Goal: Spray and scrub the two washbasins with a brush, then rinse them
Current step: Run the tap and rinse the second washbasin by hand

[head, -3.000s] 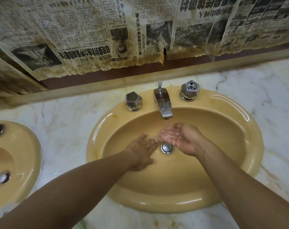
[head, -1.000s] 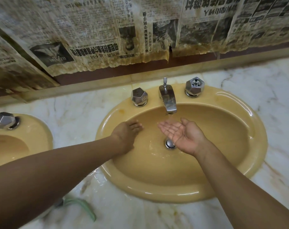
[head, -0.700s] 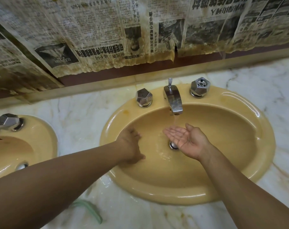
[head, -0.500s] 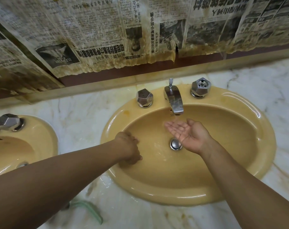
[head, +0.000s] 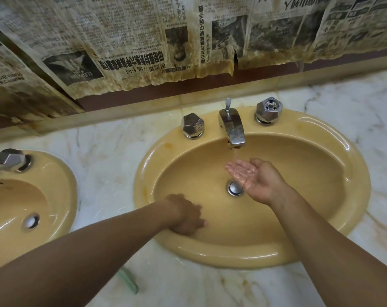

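Observation:
A yellow oval washbasin (head: 334,156) fills the middle, with a chrome spout (head: 233,129) running a thin stream of water. My right hand (head: 252,178) is cupped palm up under the stream, just above the drain plug (head: 234,188). My left hand (head: 183,214) presses palm down on the basin's near left inner wall, holding nothing. A second yellow washbasin (head: 55,173) sits at the left edge, partly cut off. No brush is in either hand.
Two faceted chrome tap knobs (head: 192,125) (head: 268,110) flank the spout. White marble counter (head: 108,151) surrounds both basins. A pale green handle (head: 128,281) lies on the counter under my left forearm. Stained newspaper (head: 143,41) covers the wall behind.
My left hand slid down the left inner wall toward the near side of the basin. My right hand stayed cupped under the running water.

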The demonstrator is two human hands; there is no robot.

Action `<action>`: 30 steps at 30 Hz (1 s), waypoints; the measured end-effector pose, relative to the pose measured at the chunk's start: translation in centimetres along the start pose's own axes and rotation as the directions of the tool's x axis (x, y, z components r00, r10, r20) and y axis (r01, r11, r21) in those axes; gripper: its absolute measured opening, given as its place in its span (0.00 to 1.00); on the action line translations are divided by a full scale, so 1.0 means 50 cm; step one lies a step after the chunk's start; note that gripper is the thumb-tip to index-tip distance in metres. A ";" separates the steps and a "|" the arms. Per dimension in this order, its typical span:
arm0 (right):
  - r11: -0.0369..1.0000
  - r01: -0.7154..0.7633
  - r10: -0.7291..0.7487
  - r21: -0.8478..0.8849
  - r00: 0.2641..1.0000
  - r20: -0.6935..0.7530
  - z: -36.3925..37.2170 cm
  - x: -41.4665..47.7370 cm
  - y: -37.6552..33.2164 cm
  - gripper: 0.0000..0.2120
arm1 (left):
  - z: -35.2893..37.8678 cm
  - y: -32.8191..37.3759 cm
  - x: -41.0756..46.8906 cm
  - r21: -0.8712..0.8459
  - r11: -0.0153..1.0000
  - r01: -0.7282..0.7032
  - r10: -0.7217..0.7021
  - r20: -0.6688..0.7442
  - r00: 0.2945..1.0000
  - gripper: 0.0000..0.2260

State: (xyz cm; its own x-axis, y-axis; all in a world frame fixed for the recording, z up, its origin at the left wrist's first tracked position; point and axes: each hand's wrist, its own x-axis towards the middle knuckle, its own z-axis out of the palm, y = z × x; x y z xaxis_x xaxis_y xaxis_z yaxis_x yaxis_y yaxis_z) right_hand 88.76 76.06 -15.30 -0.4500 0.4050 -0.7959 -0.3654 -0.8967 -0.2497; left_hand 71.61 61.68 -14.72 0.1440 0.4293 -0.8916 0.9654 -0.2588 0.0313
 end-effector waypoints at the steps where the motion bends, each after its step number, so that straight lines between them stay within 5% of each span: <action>1: 1.000 -0.003 0.003 -0.004 1.000 0.004 -0.004 -0.001 0.001 0.20 | -0.007 -0.021 -0.005 0.037 0.998 0.054 -0.052 -0.038 0.998 0.30; 6: 0.999 -0.014 0.013 0.028 0.999 0.051 -0.009 -0.008 0.001 0.21 | -0.049 -0.025 0.011 0.051 0.972 0.227 -0.218 -0.150 0.964 0.31; 11: 1.000 -0.028 0.029 -0.009 0.997 0.071 -0.004 -0.008 -0.009 0.20 | -0.067 0.046 -0.034 -0.205 0.978 0.041 -0.011 0.145 0.989 0.25; 17: 0.999 -0.018 0.023 -0.041 0.994 0.111 0.022 -0.009 -0.028 0.19 | -0.024 -0.044 -0.018 0.184 0.968 0.171 -0.157 -0.084 0.984 0.27; 22: 0.987 -0.044 0.069 -0.157 0.985 0.160 0.056 -0.045 0.003 0.19 | -0.011 -0.010 -0.015 -0.075 0.994 0.073 -0.073 0.010 0.997 0.28; 24: 0.925 -0.047 0.132 -0.378 0.970 0.203 0.072 -0.078 0.031 0.19 | 0.007 0.001 -0.035 -0.280 0.959 0.033 -0.011 0.078 0.997 0.27; 27: 0.627 -0.011 0.267 -0.779 0.942 0.202 0.082 -0.131 0.069 0.19 | 0.010 -0.001 -0.093 -0.415 0.908 0.054 -0.015 0.097 0.995 0.26; 30: 0.489 0.038 0.187 -0.871 0.971 0.148 0.067 -0.143 0.058 0.18 | -0.005 -0.027 -0.149 -0.432 0.896 0.099 -0.046 0.131 0.990 0.24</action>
State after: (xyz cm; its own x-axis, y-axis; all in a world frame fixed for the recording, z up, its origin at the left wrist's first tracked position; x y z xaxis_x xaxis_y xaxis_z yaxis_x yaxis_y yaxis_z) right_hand 88.17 71.15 -8.49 -0.6258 0.2518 -0.7383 0.5140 -0.5788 -0.6331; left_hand 69.28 59.05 -8.00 0.0695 0.3237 -0.9436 0.9735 0.1846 0.1350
